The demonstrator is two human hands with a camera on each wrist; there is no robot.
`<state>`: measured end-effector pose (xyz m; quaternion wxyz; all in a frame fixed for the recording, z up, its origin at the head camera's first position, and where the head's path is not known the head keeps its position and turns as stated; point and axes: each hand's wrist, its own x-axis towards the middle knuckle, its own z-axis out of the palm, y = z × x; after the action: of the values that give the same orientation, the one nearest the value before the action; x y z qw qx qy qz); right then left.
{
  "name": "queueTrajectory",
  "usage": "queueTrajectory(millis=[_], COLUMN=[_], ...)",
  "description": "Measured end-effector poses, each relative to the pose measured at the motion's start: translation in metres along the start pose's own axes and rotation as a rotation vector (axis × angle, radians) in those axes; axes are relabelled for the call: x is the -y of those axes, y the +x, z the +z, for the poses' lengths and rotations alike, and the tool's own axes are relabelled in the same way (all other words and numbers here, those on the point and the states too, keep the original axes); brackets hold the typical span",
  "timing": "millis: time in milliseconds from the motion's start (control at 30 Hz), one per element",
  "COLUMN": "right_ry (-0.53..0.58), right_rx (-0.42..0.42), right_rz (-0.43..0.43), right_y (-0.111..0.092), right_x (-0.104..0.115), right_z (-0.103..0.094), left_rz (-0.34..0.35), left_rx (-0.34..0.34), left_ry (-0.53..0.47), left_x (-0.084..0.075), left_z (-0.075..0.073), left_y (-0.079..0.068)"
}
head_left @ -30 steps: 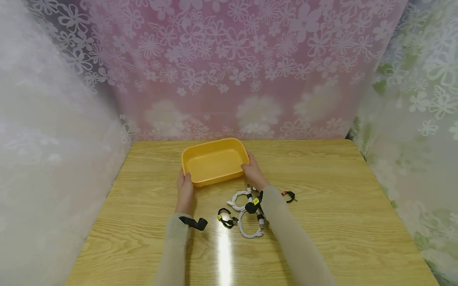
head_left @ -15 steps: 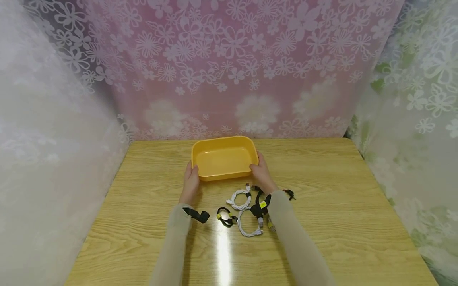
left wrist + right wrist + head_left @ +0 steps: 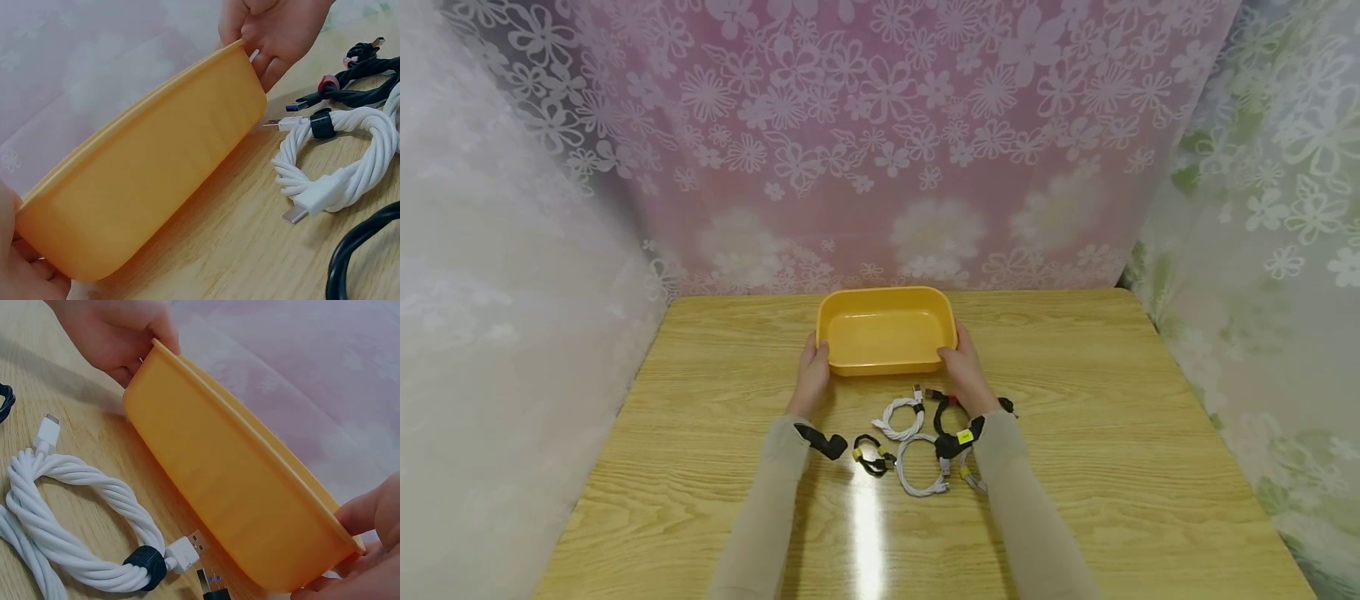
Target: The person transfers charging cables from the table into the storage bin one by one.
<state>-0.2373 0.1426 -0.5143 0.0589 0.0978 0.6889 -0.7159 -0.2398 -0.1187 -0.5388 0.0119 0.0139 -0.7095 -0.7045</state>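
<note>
A yellow rectangular plastic bin (image 3: 887, 368) with no contents sits near the back of the table. My left hand (image 3: 812, 375) grips its left end, thumb over the rim and fingers beneath. At the opposite end my right hand (image 3: 966, 373) holds it the same way; in the right wrist view the thumb of the right hand (image 3: 375, 537) presses the rim. Just in front of the bin lies a coiled white USB cable (image 3: 901, 419) with a black strap. A second white cable coil (image 3: 922, 467) is nearer me, beside a small black cable coil (image 3: 870, 456) with yellow ties.
Below my right wrist lie a black cable with a red tie (image 3: 942, 414) and a pale cable with a yellow tie (image 3: 967, 472), both partly hidden. The wooden table (image 3: 700, 500) is bounded by a pink floral curtain (image 3: 880, 167) behind and pale curtains at both sides.
Both hands have shifted the bin to the right, and it has turned from slanted to nearly square with the table's back edge. The cables have stayed in place.
</note>
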Motion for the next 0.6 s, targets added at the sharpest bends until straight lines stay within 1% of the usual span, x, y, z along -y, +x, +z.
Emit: queueTrajectory(millis=[267, 500, 600], right_ry=[0.064, 0.075, 0.075], right_rx=[-0.005, 0.021, 0.039], right_rz=[0.004, -0.001, -0.009], right_y=[0.001, -0.003, -0.003], right_x=[-0.004, -0.008, -0.01], right_z=[-0.006, -0.011, -0.012], left_rz=[0.017, -0.015, -0.016], left_rx=[0.029, 0.016, 0.016], left_ry=[0.005, 0.042, 0.035], left_x=[0.005, 0.007, 0.007], left_z=[0.005, 0.01, 0.01], left_y=[0.003, -0.004, -0.005])
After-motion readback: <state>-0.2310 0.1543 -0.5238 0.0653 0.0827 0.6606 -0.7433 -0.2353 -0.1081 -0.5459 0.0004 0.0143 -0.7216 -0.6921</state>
